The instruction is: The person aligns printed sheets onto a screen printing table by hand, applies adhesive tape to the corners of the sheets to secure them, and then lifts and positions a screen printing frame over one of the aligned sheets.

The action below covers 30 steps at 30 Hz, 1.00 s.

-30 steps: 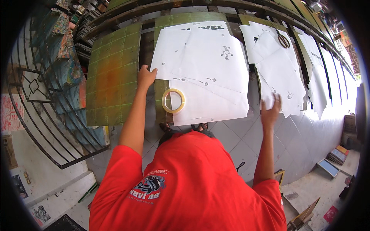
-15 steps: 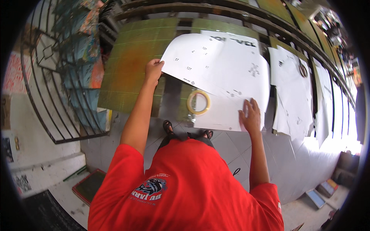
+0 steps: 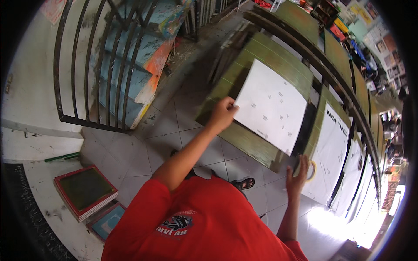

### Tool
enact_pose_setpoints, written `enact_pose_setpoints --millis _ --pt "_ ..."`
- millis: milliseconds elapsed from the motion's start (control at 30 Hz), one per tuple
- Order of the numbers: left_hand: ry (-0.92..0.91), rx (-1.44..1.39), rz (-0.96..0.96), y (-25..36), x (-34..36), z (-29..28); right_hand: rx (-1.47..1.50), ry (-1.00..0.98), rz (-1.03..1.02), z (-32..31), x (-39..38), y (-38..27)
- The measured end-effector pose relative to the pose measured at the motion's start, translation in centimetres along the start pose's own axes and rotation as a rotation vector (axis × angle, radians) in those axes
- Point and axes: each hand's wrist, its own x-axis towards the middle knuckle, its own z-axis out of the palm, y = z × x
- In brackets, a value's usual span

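Note:
My left hand (image 3: 223, 114) is closed on the near left edge of a white printed sheet (image 3: 271, 106), gripping it between thumb and fingers. The sheet lies over a green board (image 3: 248, 150) and carries small scattered dark marks. Lower right, my right hand (image 3: 297, 177) is held up with thumb and fingers apart, near the sheet's right corner but not on it. Right beside its fingers is a yellowish roll of tape (image 3: 311, 170), at the near corner of a second white sheet (image 3: 328, 150) with large black print. My right hand partly covers the roll.
Beyond the boards runs a dark curved rail (image 3: 331, 65). More boards with white sheets (image 3: 353, 174) continue to the right. A black metal railing (image 3: 89, 65) and blue steps (image 3: 126, 82) stand at the left. Red-edged frames (image 3: 85, 191) lie at the lower left.
The view has turned left. My left hand has carried the white sheet from the second board onto the left green board. My right hand has come off the sheets, beside the tape.

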Motion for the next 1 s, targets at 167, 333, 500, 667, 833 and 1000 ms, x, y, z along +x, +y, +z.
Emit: enact_pose_setpoints --millis 167,333,500,667,833,1000 --pt "-0.129 0.028 -0.095 -0.7 -0.2 -5.1 0.071 -0.227 0.100 8.3 0.7 -11.6" --pt "-0.185 0.046 -0.009 0.4 1.0 -8.2 -0.036 -0.287 0.096 11.6 4.2 -20.3" --pt "-0.456 -0.110 -0.107 -0.3 5.1 -11.5 -0.119 -0.255 0.101 14.5 7.4 -23.0" --pt "-0.645 -0.146 -0.068 -2.3 8.3 -11.2 -0.138 -0.287 0.189 16.4 12.0 -25.1" --pt "-0.938 -0.239 -0.151 -2.2 11.3 -12.6 -0.274 -0.309 0.476 17.7 13.2 -28.7" --pt "-1.148 -0.308 -0.169 -2.3 15.5 -15.6 -0.439 -0.280 0.642 19.5 13.5 -31.8"
